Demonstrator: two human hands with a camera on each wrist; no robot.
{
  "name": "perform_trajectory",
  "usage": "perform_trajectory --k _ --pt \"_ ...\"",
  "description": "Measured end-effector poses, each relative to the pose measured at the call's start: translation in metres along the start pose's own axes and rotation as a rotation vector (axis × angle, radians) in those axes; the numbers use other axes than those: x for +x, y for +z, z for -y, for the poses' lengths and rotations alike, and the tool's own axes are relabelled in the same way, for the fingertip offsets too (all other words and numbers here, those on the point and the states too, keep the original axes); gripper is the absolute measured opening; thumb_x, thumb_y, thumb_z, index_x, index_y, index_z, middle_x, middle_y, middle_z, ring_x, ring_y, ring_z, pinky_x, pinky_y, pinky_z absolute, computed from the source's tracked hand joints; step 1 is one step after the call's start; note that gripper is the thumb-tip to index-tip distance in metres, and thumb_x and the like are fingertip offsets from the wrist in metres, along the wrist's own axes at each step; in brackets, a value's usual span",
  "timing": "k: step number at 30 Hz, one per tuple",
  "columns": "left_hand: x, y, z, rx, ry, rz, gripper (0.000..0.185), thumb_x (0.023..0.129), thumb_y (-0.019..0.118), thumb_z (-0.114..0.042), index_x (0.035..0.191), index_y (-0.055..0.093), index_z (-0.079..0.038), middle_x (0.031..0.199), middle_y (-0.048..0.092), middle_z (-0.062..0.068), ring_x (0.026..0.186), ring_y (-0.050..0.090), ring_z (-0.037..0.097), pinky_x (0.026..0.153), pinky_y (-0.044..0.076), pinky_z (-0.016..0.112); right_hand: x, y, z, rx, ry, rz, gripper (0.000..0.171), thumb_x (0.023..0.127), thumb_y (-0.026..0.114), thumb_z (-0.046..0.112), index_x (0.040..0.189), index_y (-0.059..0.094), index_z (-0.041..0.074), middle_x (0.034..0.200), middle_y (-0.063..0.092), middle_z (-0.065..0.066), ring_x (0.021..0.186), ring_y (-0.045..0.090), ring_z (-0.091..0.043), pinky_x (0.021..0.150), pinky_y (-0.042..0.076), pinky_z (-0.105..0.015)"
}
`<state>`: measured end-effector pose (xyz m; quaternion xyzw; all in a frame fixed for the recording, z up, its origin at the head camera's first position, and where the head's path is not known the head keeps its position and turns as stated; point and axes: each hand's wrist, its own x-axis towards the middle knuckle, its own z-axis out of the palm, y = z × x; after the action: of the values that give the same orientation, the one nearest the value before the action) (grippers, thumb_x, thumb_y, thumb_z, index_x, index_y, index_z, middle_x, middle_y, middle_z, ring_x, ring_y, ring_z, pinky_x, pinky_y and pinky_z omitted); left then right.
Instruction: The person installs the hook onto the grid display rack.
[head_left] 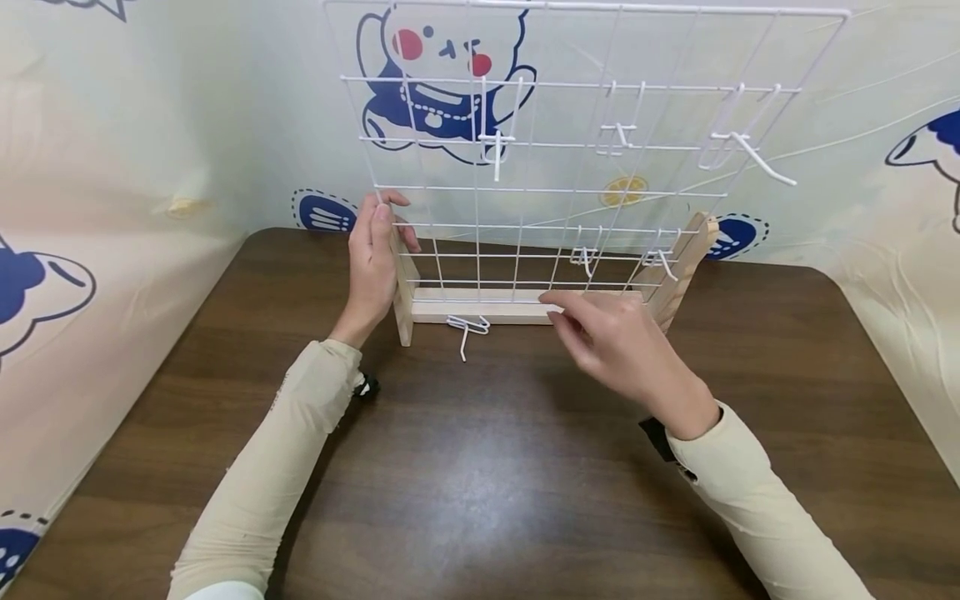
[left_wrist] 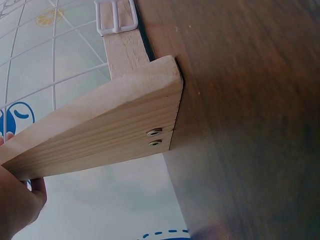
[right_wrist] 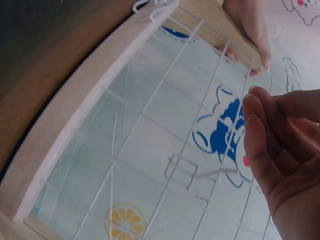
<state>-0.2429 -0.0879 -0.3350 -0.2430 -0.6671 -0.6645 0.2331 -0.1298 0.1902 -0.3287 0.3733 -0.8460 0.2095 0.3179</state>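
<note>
My left hand (head_left: 372, 258) grips the upper part of the left wooden side panel (left_wrist: 115, 120) of a white wire grid rack (head_left: 555, 190). My right hand (head_left: 622, 346) hovers in front of the rack's lower right half. Its fingers are loosely bent, thumb near the fingertips (right_wrist: 255, 107), with nothing seen between them. A loose white wire hook (head_left: 467, 327) rests at the left end of the wooden crossbar (head_left: 517, 313), its prong pointing toward me. Other white hooks hang on the grid, among them an upper left hook (head_left: 497, 146) and a long-pronged right hook (head_left: 750, 150).
The rack stands on a dark brown wooden table (head_left: 480, 467). Lower on the grid hang two smaller hooks, one nearer the middle (head_left: 585, 257) and one by the right wooden panel (head_left: 686, 267). A printed cloth (head_left: 187, 108) with cartoon figures covers the walls behind and beside the table.
</note>
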Motion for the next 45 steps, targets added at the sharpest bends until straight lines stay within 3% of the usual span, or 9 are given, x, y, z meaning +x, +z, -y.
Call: perform_trajectory --k 9,16,22,27,31,35,38,41,45 --pt "-0.004 -0.002 0.011 0.020 0.008 0.005 0.028 0.107 0.031 -0.010 0.111 0.055 0.005 0.089 0.053 0.019 0.067 0.053 0.037 0.067 0.050 0.032 -0.007 0.016 0.013 0.028 0.004 0.128 0.032 0.089 0.067 0.003 0.121 0.065 0.006 0.090 0.066 -0.007 0.081 0.065 -0.022 0.066 0.056 -0.038" --pt "0.000 -0.005 0.027 0.019 0.017 0.008 0.030 0.108 0.032 -0.016 0.114 0.056 0.001 0.086 0.052 0.025 0.066 0.055 0.031 0.068 0.049 0.032 -0.008 0.033 0.028 0.027 0.023 0.346 0.042 0.092 0.067 0.007 0.133 0.058 0.004 0.126 0.062 -0.012 0.116 0.058 -0.027 0.101 0.047 -0.040" --pt "0.002 -0.007 0.029 0.007 0.019 0.007 0.030 0.108 0.034 -0.020 0.114 0.058 -0.003 0.088 0.053 0.020 0.066 0.056 0.029 0.068 0.049 0.031 -0.014 0.044 0.044 -0.053 0.036 0.593 0.059 0.095 0.067 0.016 0.149 0.044 0.010 0.148 0.046 -0.017 0.131 0.048 -0.034 0.098 0.049 -0.048" --pt "0.001 -0.009 0.026 0.011 0.023 -0.007 0.031 0.108 0.033 -0.017 0.113 0.056 0.004 0.090 0.052 0.023 0.065 0.055 0.031 0.066 0.049 0.031 -0.015 0.055 0.056 -0.031 0.054 0.757 0.057 0.099 0.059 0.013 0.153 0.040 0.015 0.157 0.034 -0.017 0.140 0.037 -0.035 0.101 0.046 -0.051" --pt "-0.001 -0.007 0.013 0.011 0.005 -0.014 0.031 0.107 0.032 -0.013 0.112 0.054 0.008 0.088 0.052 0.021 0.066 0.052 0.035 0.066 0.048 0.031 -0.016 0.060 0.062 -0.033 0.082 0.880 0.053 0.099 0.056 0.009 0.151 0.044 0.014 0.157 0.034 -0.017 0.142 0.034 -0.035 0.105 0.043 -0.049" --pt "-0.002 -0.004 0.002 0.009 0.001 -0.003 0.031 0.106 0.032 -0.012 0.112 0.053 0.010 0.089 0.051 0.022 0.067 0.051 0.039 0.067 0.048 0.032 -0.018 0.063 0.063 -0.050 0.107 0.911 0.047 0.100 0.055 0.010 0.146 0.049 0.013 0.153 0.041 -0.017 0.140 0.038 -0.034 0.104 0.044 -0.048" --pt "-0.001 -0.004 0.009 0.006 0.001 0.004 0.030 0.107 0.032 -0.013 0.113 0.055 0.006 0.088 0.051 0.025 0.067 0.052 0.037 0.068 0.048 0.032 -0.019 0.065 0.062 -0.045 0.110 0.854 0.044 0.100 0.056 0.011 0.144 0.052 0.011 0.149 0.044 -0.018 0.136 0.043 -0.034 0.101 0.046 -0.047" --pt "0.001 -0.006 0.021 -0.001 -0.002 0.005 0.030 0.107 0.032 -0.015 0.114 0.057 -0.001 0.085 0.051 0.024 0.066 0.054 0.033 0.068 0.048 0.031 -0.019 0.068 0.061 -0.027 0.102 0.808 0.048 0.100 0.058 0.017 0.146 0.048 0.011 0.154 0.037 -0.018 0.138 0.040 -0.035 0.101 0.046 -0.048" --pt "0.002 -0.007 0.030 -0.011 0.009 0.003 0.030 0.108 0.034 -0.020 0.114 0.058 -0.004 0.083 0.052 0.023 0.065 0.055 0.028 0.067 0.048 0.030 -0.019 0.070 0.058 0.011 0.143 0.891 0.056 0.103 0.054 0.029 0.155 0.036 0.016 0.162 0.022 -0.015 0.146 0.026 -0.036 0.109 0.037 -0.052"
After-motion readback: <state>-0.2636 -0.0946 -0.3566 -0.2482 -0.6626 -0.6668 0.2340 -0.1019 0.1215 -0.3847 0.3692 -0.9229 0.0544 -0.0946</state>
